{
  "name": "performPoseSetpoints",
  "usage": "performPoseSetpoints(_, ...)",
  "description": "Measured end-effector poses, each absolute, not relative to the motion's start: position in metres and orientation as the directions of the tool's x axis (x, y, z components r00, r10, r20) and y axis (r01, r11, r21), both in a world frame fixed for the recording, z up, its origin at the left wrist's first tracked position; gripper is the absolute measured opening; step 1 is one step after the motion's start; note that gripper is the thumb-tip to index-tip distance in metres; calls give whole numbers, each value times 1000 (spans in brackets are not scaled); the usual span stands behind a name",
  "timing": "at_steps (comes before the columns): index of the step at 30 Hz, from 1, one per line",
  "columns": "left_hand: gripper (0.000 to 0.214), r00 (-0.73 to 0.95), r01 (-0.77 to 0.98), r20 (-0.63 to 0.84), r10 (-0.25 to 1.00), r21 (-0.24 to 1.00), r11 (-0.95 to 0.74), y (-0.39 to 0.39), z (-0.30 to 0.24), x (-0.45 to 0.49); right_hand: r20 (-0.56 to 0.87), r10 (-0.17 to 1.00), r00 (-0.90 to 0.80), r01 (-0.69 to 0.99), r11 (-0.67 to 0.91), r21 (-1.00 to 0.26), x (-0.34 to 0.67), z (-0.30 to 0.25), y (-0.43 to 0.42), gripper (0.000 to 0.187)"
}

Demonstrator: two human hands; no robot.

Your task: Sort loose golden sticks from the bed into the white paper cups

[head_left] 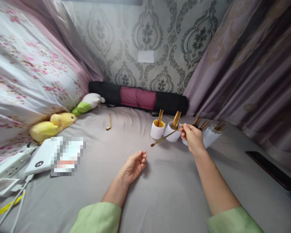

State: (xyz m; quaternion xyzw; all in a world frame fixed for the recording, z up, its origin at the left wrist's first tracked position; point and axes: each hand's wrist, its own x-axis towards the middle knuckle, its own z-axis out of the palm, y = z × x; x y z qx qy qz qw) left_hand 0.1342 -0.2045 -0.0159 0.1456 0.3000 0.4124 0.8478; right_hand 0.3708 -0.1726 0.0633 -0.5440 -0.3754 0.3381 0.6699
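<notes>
My right hand [192, 137] pinches one end of a long gold utensil [163, 138] that slants down to the left, just in front of a row of white cups. One white cup [157, 130] with a yellow inside holds gold sticks, and a second white cup [172, 132] beside it holds gold cutlery. More white cups [210, 136] with gold pieces stand behind my right hand. My left hand [134, 166] rests on the grey sheet [160, 191], fingers loosely curled, holding nothing. A bent gold straw [109, 122] lies alone farther back.
A black and maroon roll bag [138, 97] lies along the wall. Yellow [52, 125] and green-white [88, 103] plush toys sit left by floral bedding. A power strip [7, 166], a white device [40, 158] and cables lie at the left edge. A dark phone [273, 170] lies right.
</notes>
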Motion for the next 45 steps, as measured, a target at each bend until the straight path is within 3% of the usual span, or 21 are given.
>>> performPoseSetpoints(11,9,525,-658,-375,764,390,644,-200,-19,131,209,792,573,12,247,-969,396,89,-164,25)
performPoseSetpoints(25,10,524,-679,-374,765,359,641,-198,-23,129,321,703,635,150,295,-943,408,122,-138,17)
performPoseSetpoints(39,9,524,-680,-365,769,365,637,-199,-21,129,494,696,521,421,294,-858,401,124,-113,24)
performPoseSetpoints(45,9,544,-681,-356,760,340,648,-198,-21,128,487,752,445,437,292,-851,397,123,-104,25)
